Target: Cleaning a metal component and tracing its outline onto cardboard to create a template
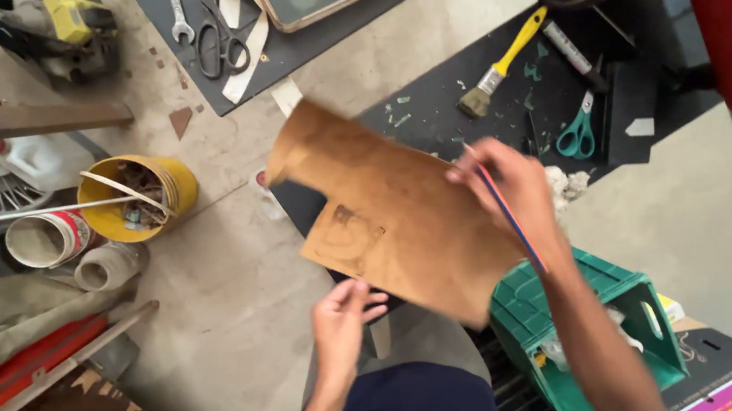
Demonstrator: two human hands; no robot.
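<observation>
A brown sheet [394,212] is being held up over the floor [237,273]. Its near edge is being pinched by the left hand [342,321]. A pen [505,214] is being gripped in the right hand [513,185], which seems to be touching the sheet.
</observation>
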